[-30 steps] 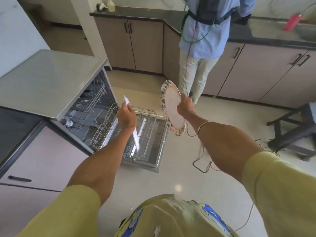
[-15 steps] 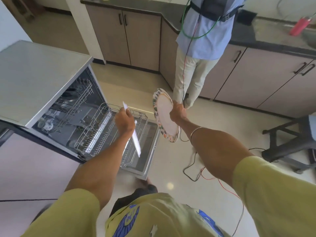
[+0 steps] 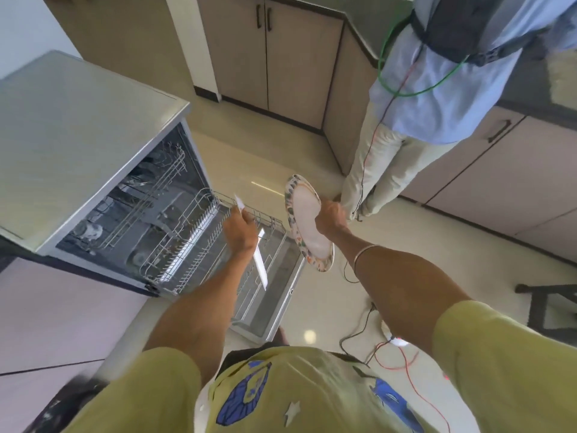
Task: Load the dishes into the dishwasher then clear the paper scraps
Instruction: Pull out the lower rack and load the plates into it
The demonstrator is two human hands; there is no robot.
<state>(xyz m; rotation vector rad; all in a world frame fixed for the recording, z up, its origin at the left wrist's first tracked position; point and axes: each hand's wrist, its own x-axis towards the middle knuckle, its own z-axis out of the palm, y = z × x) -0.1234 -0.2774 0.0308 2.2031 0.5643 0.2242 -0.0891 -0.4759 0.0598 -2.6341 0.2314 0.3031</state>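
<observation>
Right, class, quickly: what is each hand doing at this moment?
Left hand: grips a white plate seen edge-on, over the lower rack.
Right hand: grips a patterned-rim plate, held upright.

- plate (image 3: 307,221): white centre, multicoloured patterned rim
- second plate (image 3: 259,260): white
- rack (image 3: 199,242): white wire
- cabinets (image 3: 281,57): brown
- cable (image 3: 402,360): red
</observation>
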